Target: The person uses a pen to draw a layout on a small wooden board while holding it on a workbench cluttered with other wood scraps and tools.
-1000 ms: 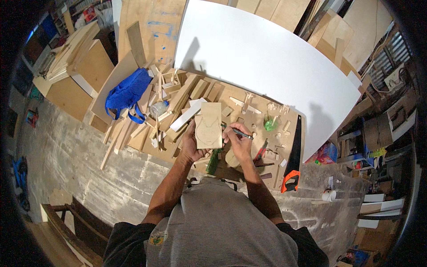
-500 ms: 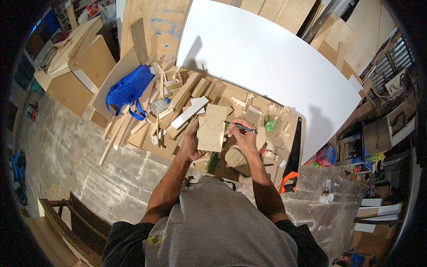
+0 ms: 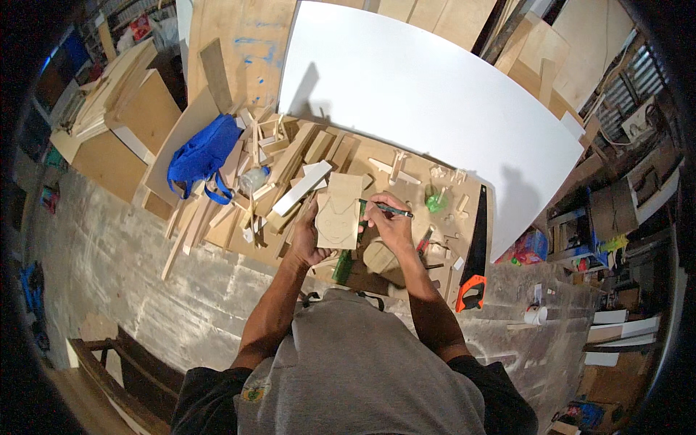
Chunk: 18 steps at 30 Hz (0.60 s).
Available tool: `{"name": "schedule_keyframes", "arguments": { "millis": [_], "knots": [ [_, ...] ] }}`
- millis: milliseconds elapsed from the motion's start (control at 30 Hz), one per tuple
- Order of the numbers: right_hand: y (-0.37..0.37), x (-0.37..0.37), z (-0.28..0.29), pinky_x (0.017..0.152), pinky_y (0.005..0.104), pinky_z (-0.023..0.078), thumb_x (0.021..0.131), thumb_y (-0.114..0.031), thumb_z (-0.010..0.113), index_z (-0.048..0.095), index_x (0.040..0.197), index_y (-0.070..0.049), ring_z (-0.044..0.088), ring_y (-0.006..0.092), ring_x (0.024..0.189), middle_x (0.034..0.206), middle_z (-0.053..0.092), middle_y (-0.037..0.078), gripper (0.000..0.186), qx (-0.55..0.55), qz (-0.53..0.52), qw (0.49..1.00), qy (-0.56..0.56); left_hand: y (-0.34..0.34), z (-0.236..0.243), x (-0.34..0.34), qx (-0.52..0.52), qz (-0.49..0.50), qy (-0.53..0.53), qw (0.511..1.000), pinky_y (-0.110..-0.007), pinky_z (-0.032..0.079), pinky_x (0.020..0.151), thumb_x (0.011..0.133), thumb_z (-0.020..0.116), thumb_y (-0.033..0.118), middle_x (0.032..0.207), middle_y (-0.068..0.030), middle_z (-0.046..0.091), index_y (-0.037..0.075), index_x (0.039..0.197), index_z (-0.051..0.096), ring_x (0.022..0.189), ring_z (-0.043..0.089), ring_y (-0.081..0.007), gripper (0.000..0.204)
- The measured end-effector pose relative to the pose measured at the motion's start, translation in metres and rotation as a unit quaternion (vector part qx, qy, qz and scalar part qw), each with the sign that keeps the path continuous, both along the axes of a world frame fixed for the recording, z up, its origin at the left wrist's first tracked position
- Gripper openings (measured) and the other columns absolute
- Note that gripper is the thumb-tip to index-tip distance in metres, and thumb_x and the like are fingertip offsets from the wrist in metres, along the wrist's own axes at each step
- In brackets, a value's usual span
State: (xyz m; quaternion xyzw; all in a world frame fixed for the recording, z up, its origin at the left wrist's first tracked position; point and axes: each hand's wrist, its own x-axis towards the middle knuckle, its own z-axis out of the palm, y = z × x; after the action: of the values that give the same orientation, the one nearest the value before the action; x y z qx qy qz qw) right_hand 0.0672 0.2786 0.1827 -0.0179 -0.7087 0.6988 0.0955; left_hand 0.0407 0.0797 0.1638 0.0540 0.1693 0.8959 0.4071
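Observation:
My left hand [image 3: 306, 235] grips the left edge of a flat rectangular wooden board [image 3: 338, 210], raised over the worktable. A curved pencil-like outline shows on its face. Closed around a dark pen [image 3: 396, 211], my right hand [image 3: 392, 226] is at the board's right edge, and the pen's tip end points toward that edge. Below my right hand lies a rounded wood block [image 3: 383, 261], partly covered by the hand and wrist. A green object [image 3: 343, 267] stands just under the board's lower edge; its kind is unclear.
A handsaw [image 3: 476, 250] with an orange handle lies at the table's right edge. Wood offcuts [image 3: 303, 187] and a blue bag [image 3: 206, 152] crowd the left. Near the right side are a green translucent object [image 3: 436, 199] and a red-handled tool [image 3: 423, 245]. A white panel [image 3: 435, 94] stands behind.
The whole view has shifted slightly. The board appears tilted a little differently, with its drawn outline plainer to see. Both hands keep their grips, the pen still by the right edge.

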Motion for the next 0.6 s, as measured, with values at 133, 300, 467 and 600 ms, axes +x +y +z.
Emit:
{"name": "schedule_keyframes", "arguments": {
  "millis": [133, 300, 467, 600],
  "knots": [
    [0.002, -0.002, -0.003, 0.057, 0.0235, 0.048, 0.09, 0.002, 0.059, 0.06, 0.098, 0.006, 0.059, 0.0107, 0.065, 0.08, 0.062, 0.007, 0.009, 0.007, 0.003, 1.0, 0.008, 0.0, -0.001, -0.001, 0.06, -0.021, -0.015, 0.998, -0.044, 0.062, 0.076, 0.1, 0.025, 0.055, 0.126, -0.0225, 0.058, 0.005, 0.143, 0.036, 0.1, 0.068, -0.0355, 0.068],
    [0.001, -0.001, -0.005, 0.056, 0.0232, 0.047, 0.089, 0.003, 0.058, 0.061, 0.096, 0.006, 0.058, 0.0097, 0.064, 0.079, 0.063, 0.007, 0.009, 0.016, 0.004, 1.0, 0.012, -0.001, 0.001, 0.001, 0.022, -0.012, -0.029, 0.999, -0.045, 0.062, 0.076, 0.099, 0.024, 0.057, 0.126, -0.0218, 0.059, 0.004, 0.143, 0.036, 0.099, 0.067, -0.0363, 0.07],
    [0.003, 0.0, -0.01, 0.055, 0.0228, 0.046, 0.087, 0.004, 0.059, 0.062, 0.095, 0.006, 0.057, 0.0086, 0.063, 0.077, 0.063, 0.006, 0.009, 0.049, 0.01, 0.999, 0.005, -0.003, -0.005, -0.001, -0.026, -0.008, 0.003, 1.0, -0.046, 0.061, 0.077, 0.098, 0.024, 0.059, 0.123, -0.0215, 0.06, 0.003, 0.141, 0.038, 0.1, 0.067, -0.0366, 0.073],
    [0.003, 0.002, -0.015, 0.054, 0.0223, 0.046, 0.087, 0.002, 0.061, 0.064, 0.093, 0.005, 0.057, 0.0077, 0.061, 0.074, 0.063, 0.005, 0.007, 0.066, -0.003, 0.998, -0.009, -0.002, -0.01, -0.003, -0.007, -0.008, 0.016, 1.0, -0.045, 0.061, 0.078, 0.097, 0.024, 0.06, 0.121, -0.0229, 0.061, 0.001, 0.141, 0.038, 0.099, 0.067, -0.0359, 0.075]
  ]
}}
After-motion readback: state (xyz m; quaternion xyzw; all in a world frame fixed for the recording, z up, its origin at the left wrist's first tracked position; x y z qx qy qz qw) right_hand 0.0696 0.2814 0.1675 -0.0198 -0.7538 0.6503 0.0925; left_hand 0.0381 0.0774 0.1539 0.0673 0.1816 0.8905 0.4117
